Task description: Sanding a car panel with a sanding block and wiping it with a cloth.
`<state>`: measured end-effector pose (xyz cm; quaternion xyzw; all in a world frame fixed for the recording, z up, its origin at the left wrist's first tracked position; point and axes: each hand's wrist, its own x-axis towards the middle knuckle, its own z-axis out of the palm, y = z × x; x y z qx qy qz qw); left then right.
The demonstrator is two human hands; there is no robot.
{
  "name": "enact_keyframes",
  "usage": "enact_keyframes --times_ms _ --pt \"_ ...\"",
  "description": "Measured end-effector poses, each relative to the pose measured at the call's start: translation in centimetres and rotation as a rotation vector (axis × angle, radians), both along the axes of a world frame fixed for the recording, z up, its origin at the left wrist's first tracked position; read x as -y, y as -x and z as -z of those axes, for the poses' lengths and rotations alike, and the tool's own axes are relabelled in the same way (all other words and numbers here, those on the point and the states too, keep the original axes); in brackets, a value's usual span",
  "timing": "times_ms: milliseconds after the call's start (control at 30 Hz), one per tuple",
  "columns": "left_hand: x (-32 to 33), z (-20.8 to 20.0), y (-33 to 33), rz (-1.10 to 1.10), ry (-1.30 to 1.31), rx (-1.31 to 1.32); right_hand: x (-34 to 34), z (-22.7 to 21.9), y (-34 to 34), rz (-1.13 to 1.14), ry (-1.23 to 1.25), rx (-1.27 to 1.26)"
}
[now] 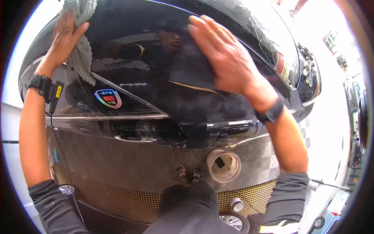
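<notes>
At the upper left, my left hand [64, 41] grips a wet, shaggy grey wash cloth [82, 58] against the glossy black car [128, 23]. The cloth hangs down past the window edge. To the right, my right hand [230, 58] lies flat on or just above the car's dark surface, fingers stretched out and thumb side hidden. Below its palm shows a dark patch with a yellow edge; I cannot tell if it is a cloth or a reflection. A shield-shaped sticker [108, 98] is on the window below my left hand.
A whitish bucket [223, 166] with a dark item inside stands on the grey floor mat [128, 160] by my feet. Nearby are a small round can [236, 204] and a wheel [232, 222]. A black cable [58, 144] hangs near my left arm. Foam streaks the car's far glass.
</notes>
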<state>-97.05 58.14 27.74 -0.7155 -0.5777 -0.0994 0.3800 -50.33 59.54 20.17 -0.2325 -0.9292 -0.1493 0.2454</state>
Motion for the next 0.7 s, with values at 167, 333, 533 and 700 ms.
enact_keyframes --times_ms 167,333,533,700 --pt "-0.5 0.2 0.1 -0.065 0.034 0.028 0.5 4.4 -5.4 0.066 0.051 -0.093" --pt "-1.7 0.8 1.3 0.013 -0.02 -0.007 -1.4 -1.6 4.2 -0.154 -0.017 -0.065" --pt "0.3 -1.0 -1.3 0.129 0.005 -0.011 -0.4 2.0 -2.1 -0.002 -0.014 -0.084" --pt "1.8 -2.7 -6.7 -0.022 0.295 0.289 1.3 1.9 5.3 0.222 0.002 -0.2"
